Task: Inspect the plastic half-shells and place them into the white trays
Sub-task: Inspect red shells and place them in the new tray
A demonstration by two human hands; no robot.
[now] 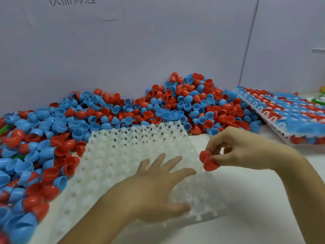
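A huge pile of blue and red half-shells (123, 110) is crowding the left and far edges of the empty white tray (123, 155), so strays could be sliding into its cells uninspected. The left hand (158, 189) is lying flat, fingers spread, steadying that tray. The right hand (233, 148) is pinching 1 red half-shell (209, 162) at the tray's right edge; blur suggests haste, risking a missed defect or a tilted seating.

Right hand (233, 148) pinches red half-shells (208, 161) beside white tray (112, 155).
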